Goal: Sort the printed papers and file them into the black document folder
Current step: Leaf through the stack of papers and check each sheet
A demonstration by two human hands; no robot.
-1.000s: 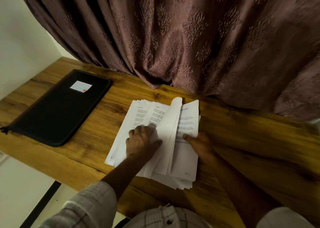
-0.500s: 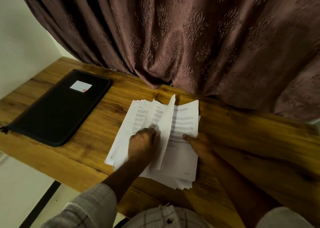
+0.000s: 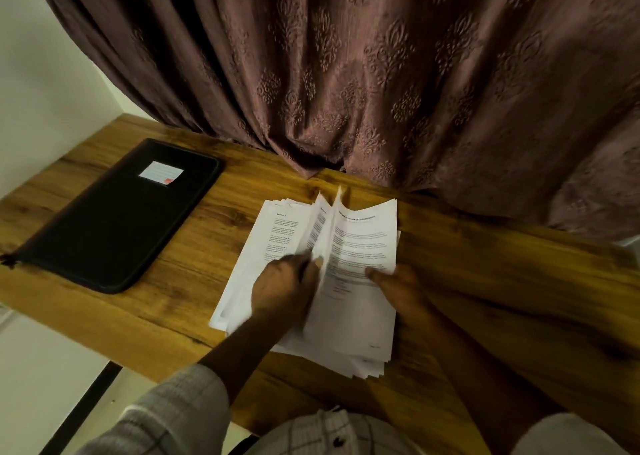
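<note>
A stack of printed papers (image 3: 360, 243) lies fanned on the wooden table (image 3: 194, 274), just in front of me. My left hand (image 3: 282, 288) pinches a couple of sheets (image 3: 325, 233) and holds them up on edge along the middle of the stack. My right hand (image 3: 398, 285) rests on the right side of the top page, fingertips pressing it down. The black document folder (image 3: 117, 219) lies closed and zipped at the left of the table, a white label (image 3: 161, 172) on its cover, well apart from both hands.
A brown patterned curtain (image 3: 346, 74) hangs against the table's far edge, right behind the papers. The table's near edge (image 3: 138, 350) runs just below the stack. A pale wall (image 3: 41, 74) stands at the left.
My left hand has turned the lifted sheets from the right over toward the left, so they now stand upright and the page beneath shows. My right hand has stayed put.
</note>
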